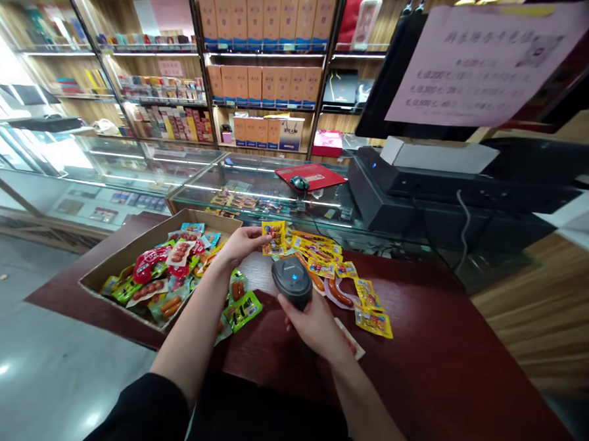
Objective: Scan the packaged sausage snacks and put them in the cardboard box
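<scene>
Head view: 2 bare forearms reach forward over a dark red table (445,366) and draw toward each other at the hands. The left forearm slants up and to the right out of a black sleeve (139,410), passing just beside the right edge of a carton (127,251) filled with mixed snack packets. At its end the left hand (241,245) is turned to the right, thumb and fingers pinched on the left edge of a yellow packet (274,236). That packet is held up with its printed side toward the camera, near the table's far edge.

The right forearm comes in from the lower right and slants up to the left. The right hand (313,321) is closed around the grip of a black scanner (292,279); some of its fingers are hidden. The scanner's head points away from the body, a blue light on top, and sits below and slightly right of the yellow packet, near it.

Right of the scanner lie more yellow packets (373,322) and a curved sausage (340,294) in clear wrap. A green packet (244,311) rests on the table between the 2 forearms. Beyond, a mouse (299,182) sits on a red pad (329,176) on the glass counter (247,175).
</scene>
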`<control>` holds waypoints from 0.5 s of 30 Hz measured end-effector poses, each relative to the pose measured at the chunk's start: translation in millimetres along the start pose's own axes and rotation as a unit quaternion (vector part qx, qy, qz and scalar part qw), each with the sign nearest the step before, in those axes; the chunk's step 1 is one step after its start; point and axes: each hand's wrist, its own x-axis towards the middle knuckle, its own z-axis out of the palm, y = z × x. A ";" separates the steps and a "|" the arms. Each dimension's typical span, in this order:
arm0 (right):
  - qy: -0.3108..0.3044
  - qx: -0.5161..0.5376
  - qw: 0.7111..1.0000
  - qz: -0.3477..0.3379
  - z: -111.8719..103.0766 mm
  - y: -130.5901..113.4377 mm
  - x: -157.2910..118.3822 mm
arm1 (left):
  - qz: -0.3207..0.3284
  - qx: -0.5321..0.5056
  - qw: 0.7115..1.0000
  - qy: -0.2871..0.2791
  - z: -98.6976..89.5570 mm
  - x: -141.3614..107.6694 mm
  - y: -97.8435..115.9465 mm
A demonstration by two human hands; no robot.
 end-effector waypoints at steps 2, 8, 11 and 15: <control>-0.005 0.000 1.000 0.005 4.5 3.6 0.9 | -0.001 -0.002 1.000 0.001 -2.2 -1.8 -2.0; -0.002 0.006 1.000 0.003 11.0 9.5 1.2 | -0.003 -0.016 1.000 -0.008 -5.9 -3.2 -2.6; 0.002 0.005 1.000 -0.003 11.4 9.3 1.2 | -0.006 -0.010 1.000 -0.009 -6.2 -2.9 -2.3; 0.005 -0.003 1.000 -0.011 9.2 6.7 0.7 | 0.001 -0.007 1.000 -0.014 -7.7 0.8 -6.7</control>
